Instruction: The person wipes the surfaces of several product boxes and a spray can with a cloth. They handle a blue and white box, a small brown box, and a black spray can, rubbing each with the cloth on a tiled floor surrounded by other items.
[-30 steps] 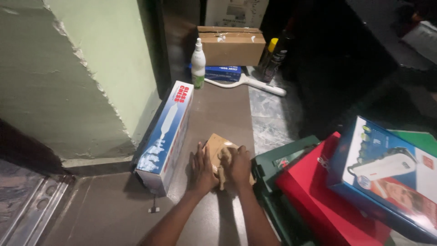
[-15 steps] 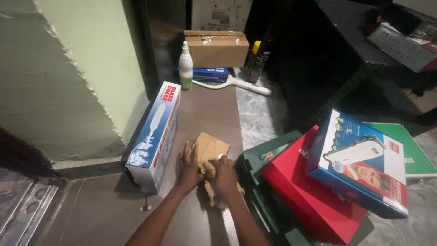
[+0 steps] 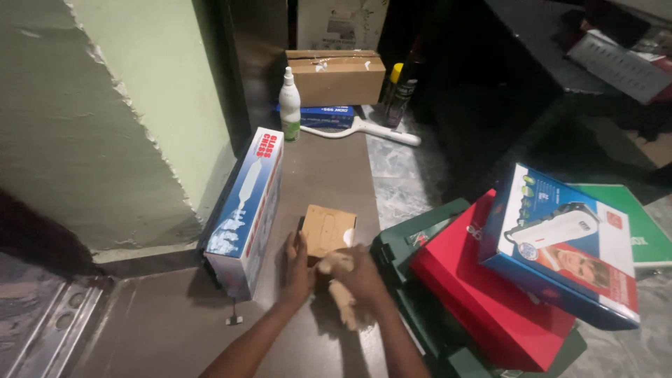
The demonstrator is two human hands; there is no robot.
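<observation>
Small cardboard box [image 3: 329,231] lies on the desk [image 3: 329,168]; left hand [image 3: 295,269] rests flat against its edge, right hand [image 3: 360,273] clutches a tan cloth [image 3: 343,297].

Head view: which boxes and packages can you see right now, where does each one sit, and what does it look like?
Small tan box: under the left hand and right hand, flat, square.
Long blue-and-white box: left of the hands, on its edge.
Blue picture box: right, tilted on top of the stack.
Red flat box: beneath it.
Green boxes: lowest in the stack.
Brown taped carton: far end, rectangular.
White spray bottle: beside the carton.
</observation>
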